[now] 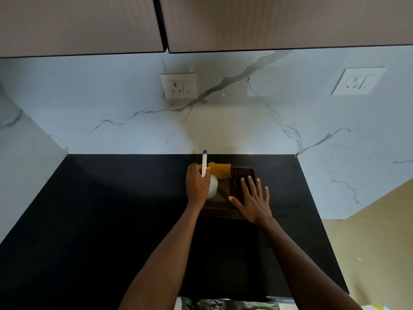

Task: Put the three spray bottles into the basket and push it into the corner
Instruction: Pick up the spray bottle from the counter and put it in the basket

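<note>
A dark brown perforated basket [243, 173] sits on the black counter [111, 209] near the back wall. My left hand [197, 184] grips a white spray bottle [212, 186] by its neck; the white spray head with a purple tip [204, 161] points up, and the bottle's body is over the basket's left side. A yellow bottle [220, 169] lies in the basket's far end. My right hand [253, 199] hovers flat over the basket's right side with fingers spread and nothing in it. A third bottle is not visible.
The marble backsplash [223, 130] rises behind the counter with two wall sockets [179, 85]. Corners lie at the counter's back left [68, 155] and back right [296, 155]. Upper cabinets [268, 23] hang overhead.
</note>
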Demonstrator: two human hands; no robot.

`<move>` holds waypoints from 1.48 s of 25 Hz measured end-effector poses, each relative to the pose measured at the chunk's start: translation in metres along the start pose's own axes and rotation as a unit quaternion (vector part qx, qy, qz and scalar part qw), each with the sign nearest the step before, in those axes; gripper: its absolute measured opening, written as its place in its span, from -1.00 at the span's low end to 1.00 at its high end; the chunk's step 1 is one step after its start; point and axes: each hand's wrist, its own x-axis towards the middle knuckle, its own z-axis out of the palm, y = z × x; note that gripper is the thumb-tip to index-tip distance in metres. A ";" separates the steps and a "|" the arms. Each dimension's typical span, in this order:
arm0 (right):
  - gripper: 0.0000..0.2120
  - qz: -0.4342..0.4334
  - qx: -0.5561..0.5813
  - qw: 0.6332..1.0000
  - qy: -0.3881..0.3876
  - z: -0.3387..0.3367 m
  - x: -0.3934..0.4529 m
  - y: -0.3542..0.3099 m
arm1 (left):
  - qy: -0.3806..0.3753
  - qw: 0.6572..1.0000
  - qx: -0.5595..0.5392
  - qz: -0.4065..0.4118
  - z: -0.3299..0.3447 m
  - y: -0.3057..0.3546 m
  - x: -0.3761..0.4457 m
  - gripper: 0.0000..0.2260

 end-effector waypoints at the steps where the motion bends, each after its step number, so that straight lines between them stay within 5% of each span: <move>1: -0.13 -0.003 -0.003 1.000 0.000 0.000 0.000 0.001 | 0.000 1.000 0.000 -0.002 0.002 0.000 0.001 -0.75; 15: -0.08 -0.030 0.033 0.998 0.044 0.005 -0.008 0.014 | -0.070 0.991 0.109 0.018 -0.009 -0.014 -0.003 -0.54; 22: 0.04 -0.070 0.006 0.997 0.026 0.012 -0.022 0.031 | -0.187 0.965 0.164 -0.081 -0.005 -0.015 -0.002 -0.42; 30: -0.11 -0.100 -0.051 0.994 0.002 0.003 -0.014 0.040 | -0.098 0.974 0.163 -0.123 0.014 -0.009 -0.003 -0.45; 37: -0.11 -0.093 -0.021 0.995 -0.008 -0.001 -0.019 0.042 | -0.096 0.980 0.140 -0.107 0.006 -0.022 -0.040 -0.36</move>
